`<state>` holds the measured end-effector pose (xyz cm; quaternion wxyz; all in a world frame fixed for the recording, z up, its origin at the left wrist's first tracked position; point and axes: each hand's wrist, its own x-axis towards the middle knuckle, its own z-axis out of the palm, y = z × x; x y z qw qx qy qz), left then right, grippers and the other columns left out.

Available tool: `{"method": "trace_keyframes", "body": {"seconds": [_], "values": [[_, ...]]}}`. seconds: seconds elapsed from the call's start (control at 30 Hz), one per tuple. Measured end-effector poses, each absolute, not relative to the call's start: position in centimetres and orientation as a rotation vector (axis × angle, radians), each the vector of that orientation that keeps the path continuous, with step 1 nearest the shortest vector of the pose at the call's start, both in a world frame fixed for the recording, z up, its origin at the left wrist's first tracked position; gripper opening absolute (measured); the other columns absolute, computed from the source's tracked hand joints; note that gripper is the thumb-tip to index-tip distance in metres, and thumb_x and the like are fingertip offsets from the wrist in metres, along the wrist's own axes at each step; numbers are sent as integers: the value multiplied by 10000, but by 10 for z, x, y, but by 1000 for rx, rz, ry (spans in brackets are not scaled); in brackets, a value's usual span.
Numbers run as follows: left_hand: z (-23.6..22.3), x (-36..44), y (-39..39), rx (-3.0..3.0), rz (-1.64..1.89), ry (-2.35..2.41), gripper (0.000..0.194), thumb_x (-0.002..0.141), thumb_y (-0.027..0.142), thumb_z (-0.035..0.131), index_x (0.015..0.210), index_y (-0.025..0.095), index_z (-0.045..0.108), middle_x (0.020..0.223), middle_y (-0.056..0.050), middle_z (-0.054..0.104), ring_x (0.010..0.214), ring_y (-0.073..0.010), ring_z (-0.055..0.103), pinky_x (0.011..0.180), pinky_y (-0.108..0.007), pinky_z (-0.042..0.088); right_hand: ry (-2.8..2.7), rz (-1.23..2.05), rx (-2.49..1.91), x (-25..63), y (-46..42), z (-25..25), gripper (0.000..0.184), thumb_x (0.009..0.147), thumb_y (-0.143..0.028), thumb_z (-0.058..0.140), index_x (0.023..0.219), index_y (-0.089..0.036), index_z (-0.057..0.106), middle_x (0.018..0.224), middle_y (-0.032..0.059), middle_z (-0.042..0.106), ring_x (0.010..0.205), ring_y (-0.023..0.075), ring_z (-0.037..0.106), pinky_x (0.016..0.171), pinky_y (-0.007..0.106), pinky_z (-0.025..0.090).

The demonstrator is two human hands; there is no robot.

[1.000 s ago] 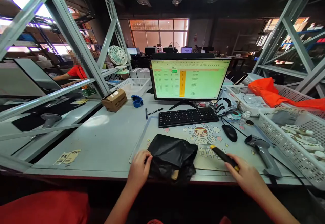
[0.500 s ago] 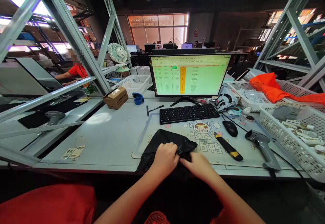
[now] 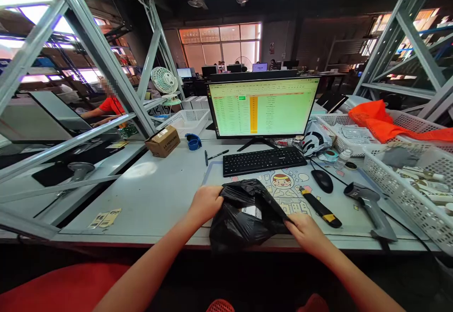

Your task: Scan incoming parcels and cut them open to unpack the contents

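Note:
A black plastic bag (image 3: 237, 229) hangs stretched between my hands at the table's front edge, its mouth pulled wide. Inside it a white printed item (image 3: 252, 212) shows in part; the rest is hidden by the plastic. My left hand (image 3: 208, 202) is closed on the bag's left rim. On the right rim, my right hand (image 3: 303, 227) pinches the plastic. Just right of the bag lies a black and yellow utility knife (image 3: 320, 207) on the printed desk mat (image 3: 283, 194).
Behind the bag are a keyboard (image 3: 264, 161) and a monitor (image 3: 264, 109). A mouse (image 3: 322, 181), a barcode scanner (image 3: 371, 210) and white baskets (image 3: 392, 180) stand right. Left are a cardboard box (image 3: 163, 141), a blue tape roll (image 3: 193, 142) and pens (image 3: 216, 155). A co-worker (image 3: 109, 104) sits far left.
My hands have moved apart, left and right, from close together on the bunched bag. The bag's mouth has been pulled open, and a white item now shows inside.

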<state>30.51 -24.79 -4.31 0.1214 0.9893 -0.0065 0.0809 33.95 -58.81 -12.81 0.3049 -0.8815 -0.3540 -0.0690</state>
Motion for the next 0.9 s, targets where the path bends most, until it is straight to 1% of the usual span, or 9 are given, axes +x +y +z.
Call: {"method": "trace_keyframes", "body": {"seconds": [0.07, 0.13, 0.27, 0.37, 0.5, 0.57, 0.67, 0.8, 0.9], "values": [[-53, 303, -250, 2788, 260, 63, 241, 818, 153, 403, 657, 203, 574, 753, -43, 705, 738, -203, 642, 642, -283, 407, -888, -209, -2343, 345, -588, -125, 402, 971, -303, 404, 581, -225, 461, 540, -10, 522, 532, 160, 497, 542, 297, 309], [-62, 302, -260, 2691, 299, 123, 286, 849, 159, 343, 647, 197, 542, 715, -32, 685, 688, -178, 624, 597, -260, 397, -798, -304, -2362, 343, -580, -114, 344, 951, -312, 447, 618, -229, 471, 587, 5, 536, 574, 178, 512, 564, 303, 346], [-68, 296, -292, 2498, 459, 150, 321, 906, 200, 293, 661, 201, 500, 691, -23, 643, 661, -167, 579, 588, -261, 394, -852, -547, -2115, 317, -551, -80, 144, 951, -265, 474, 1003, -194, 587, 1012, 109, 642, 967, 247, 592, 849, 377, 457], [-66, 289, -320, 2296, 673, 35, 329, 940, 252, 332, 659, 212, 497, 706, -30, 633, 682, -181, 560, 641, -297, 400, -962, -232, -2003, 308, -528, -65, 181, 975, -220, 423, 1014, -214, 600, 1005, 74, 662, 946, 204, 611, 838, 328, 464], [-76, 281, -347, 2294, 780, -41, 307, 933, 203, 328, 640, 237, 412, 675, -38, 579, 674, -195, 518, 654, -329, 381, -630, 205, -2194, 321, -516, -79, 237, 962, -356, 504, 818, -205, 617, 822, 46, 696, 769, 205, 635, 673, 308, 420], [-83, 280, -353, 2353, 769, -29, 281, 904, 157, 330, 639, 246, 357, 657, -36, 554, 653, -197, 496, 638, -335, 367, -606, 314, -2239, 324, -519, -93, 225, 948, -380, 537, 843, -205, 633, 799, 37, 702, 742, 206, 642, 646, 301, 403], [-85, 285, -349, 2500, 702, -19, 218, 824, 99, 389, 664, 247, 381, 695, -38, 577, 677, -206, 519, 652, -342, 369, -564, 80, -2372, 322, -524, -113, 160, 939, -325, 563, 1001, -192, 626, 875, 57, 688, 816, 234, 640, 715, 328, 440], [-73, 294, -335, 2715, 460, -77, 201, 831, 79, 419, 725, 223, 510, 771, -44, 635, 746, -217, 580, 694, -347, 398, -548, -386, -2523, 325, -522, -129, 363, 861, -312, 706, 1170, -157, 597, 1207, 163, 596, 1124, 338, 551, 949, 468, 450], [-66, 297, -332, 2924, 495, -157, 264, 836, 58, 462, 1001, 173, 633, 1022, -106, 686, 939, -267, 617, 806, -386, 417, -651, -444, -2557, 330, -514, -138, 332, 827, -247, 729, 1130, -171, 619, 1311, 182, 543, 1248, 370, 474, 1018, 513, 418]]}}
